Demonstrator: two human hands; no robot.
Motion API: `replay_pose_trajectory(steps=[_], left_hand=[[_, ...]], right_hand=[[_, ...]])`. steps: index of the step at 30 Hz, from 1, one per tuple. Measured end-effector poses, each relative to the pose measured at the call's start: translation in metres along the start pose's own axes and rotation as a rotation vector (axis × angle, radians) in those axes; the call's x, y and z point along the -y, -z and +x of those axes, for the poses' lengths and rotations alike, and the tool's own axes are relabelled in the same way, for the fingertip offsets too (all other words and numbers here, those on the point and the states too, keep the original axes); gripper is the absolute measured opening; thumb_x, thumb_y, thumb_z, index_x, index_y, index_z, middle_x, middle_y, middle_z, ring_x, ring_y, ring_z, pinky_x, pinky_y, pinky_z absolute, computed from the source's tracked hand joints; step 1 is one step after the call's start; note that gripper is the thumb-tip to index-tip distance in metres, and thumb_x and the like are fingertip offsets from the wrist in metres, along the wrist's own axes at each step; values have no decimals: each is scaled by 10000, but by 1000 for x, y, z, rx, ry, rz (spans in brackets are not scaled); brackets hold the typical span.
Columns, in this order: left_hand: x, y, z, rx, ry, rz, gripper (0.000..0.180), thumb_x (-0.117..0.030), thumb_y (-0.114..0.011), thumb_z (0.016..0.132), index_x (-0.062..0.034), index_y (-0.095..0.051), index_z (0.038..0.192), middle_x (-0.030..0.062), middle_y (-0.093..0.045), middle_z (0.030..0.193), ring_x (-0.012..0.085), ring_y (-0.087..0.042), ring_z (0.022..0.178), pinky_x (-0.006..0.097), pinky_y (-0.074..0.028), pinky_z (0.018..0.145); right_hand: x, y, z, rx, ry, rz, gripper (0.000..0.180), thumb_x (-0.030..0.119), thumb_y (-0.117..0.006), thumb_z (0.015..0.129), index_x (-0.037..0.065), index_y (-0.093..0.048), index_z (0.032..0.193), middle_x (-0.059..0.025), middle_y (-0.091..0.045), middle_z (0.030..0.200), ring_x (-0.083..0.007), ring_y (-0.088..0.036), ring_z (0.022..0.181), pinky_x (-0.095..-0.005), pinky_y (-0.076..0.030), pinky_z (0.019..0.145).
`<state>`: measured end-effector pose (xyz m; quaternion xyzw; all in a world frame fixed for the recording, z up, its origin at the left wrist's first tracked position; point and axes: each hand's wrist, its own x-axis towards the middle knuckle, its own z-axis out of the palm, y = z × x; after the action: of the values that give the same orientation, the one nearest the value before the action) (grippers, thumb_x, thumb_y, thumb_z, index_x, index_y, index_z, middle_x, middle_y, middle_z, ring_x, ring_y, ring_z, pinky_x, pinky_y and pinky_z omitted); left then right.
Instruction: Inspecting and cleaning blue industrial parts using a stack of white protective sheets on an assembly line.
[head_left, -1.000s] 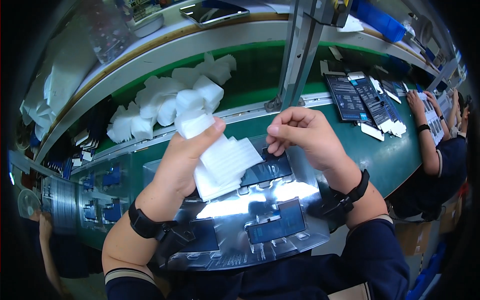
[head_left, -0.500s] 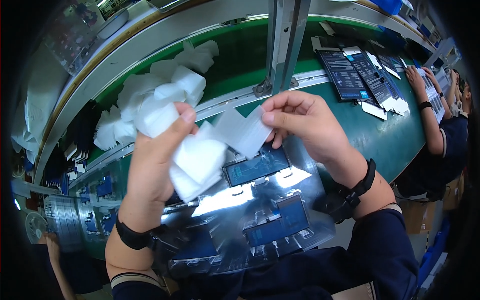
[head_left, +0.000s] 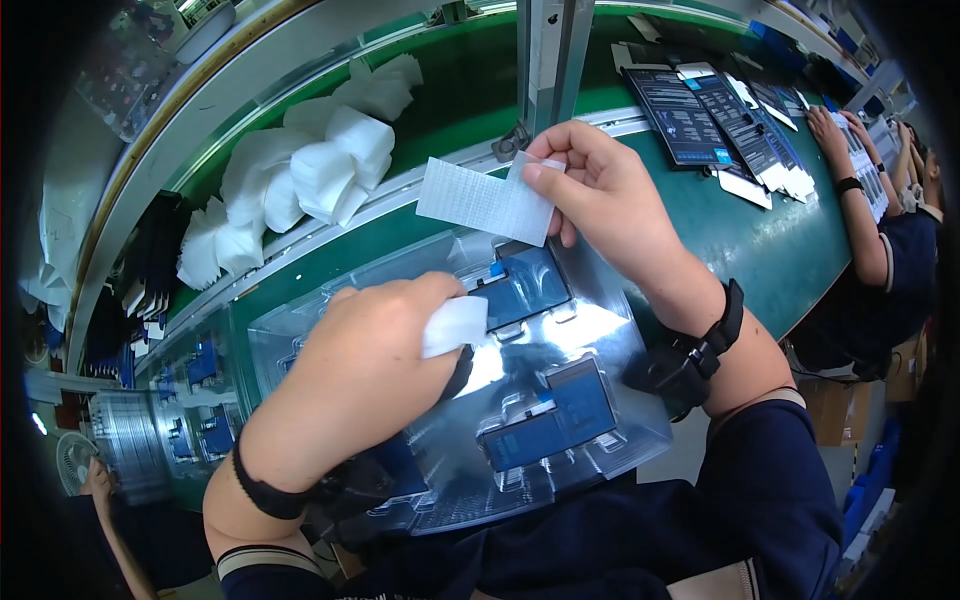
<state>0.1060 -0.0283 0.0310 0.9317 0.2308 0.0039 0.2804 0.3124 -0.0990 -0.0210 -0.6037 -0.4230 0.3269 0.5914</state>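
My right hand (head_left: pixel 600 190) pinches a thin, notched white sheet (head_left: pixel 465 203) by its corner, thumb against fingers, above the far edge of a clear plastic tray (head_left: pixel 640 440). Lower and to the left, my left hand (head_left: pixel 365 345) is closed, back upward, round a wad of soft white sheets (head_left: pixel 457 326) that shows only in part. Below the hands the tray holds flat dark-blue pieces in moulded pockets: an L-shaped piece (head_left: pixel 580 415) at the near right and another piece (head_left: pixel 528 285) at the far side. My left hand and forearm hide others in part.
Loose white sheets (head_left: pixel 325 175) lie heaped on the green strip behind a metal rail. An upright metal post (head_left: pixel 550 70) stands beyond my right hand. Dark printed cards (head_left: pixel 680 115) are piled at the right, near a co-worker's hands (head_left: pixel 835 150). More trays (head_left: pixel 200 430) sit at the left.
The notched sheet has come away from the wad and moved up and left with my right hand. My left hand has turned over and shifted right, down over the tray with the wad.
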Motion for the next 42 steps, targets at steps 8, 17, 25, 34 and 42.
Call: replay_pose_trajectory(steps=[8,17,25,34,42], left_hand=[[-7,-19,-8,-167,-194,432,417,-97,-659,665,47,-577,1048,99,-576,745,260,-584,723,369,-355,702],[-4,-20,-12,-154,-218,442,400,-78,-628,705,-4,-600,1098,102,-546,758,283,-545,718,374,-358,715],[14,-15,5,-188,-133,40,226,-54,-685,718,-34,-625,934,123,-561,815,293,-566,782,354,-447,701],[12,-8,-2,-172,-150,-260,133,-14,-697,738,1,-625,849,54,-597,815,168,-572,766,276,-442,702],[20,13,-9,-336,230,-739,207,-98,-745,737,-12,-653,902,9,-617,821,81,-554,765,222,-426,682]], right_hand=[[0,3,-3,21,20,-10,245,108,-623,873,-23,-555,1068,-7,-561,800,-21,-501,549,-159,-398,460],[-4,-1,-2,4,75,-57,230,107,-624,856,-11,-561,1043,7,-538,762,-20,-490,566,-184,-401,446],[-7,2,-1,23,69,47,254,70,-645,855,-21,-570,1080,-26,-564,871,-33,-526,656,-158,-425,535],[-6,0,-5,-25,178,-157,140,87,-688,768,-7,-625,850,-27,-585,747,-85,-526,697,-237,-442,619],[1,6,-7,189,166,-283,129,43,-676,713,-19,-615,808,-82,-603,680,-162,-568,617,-287,-463,584]])
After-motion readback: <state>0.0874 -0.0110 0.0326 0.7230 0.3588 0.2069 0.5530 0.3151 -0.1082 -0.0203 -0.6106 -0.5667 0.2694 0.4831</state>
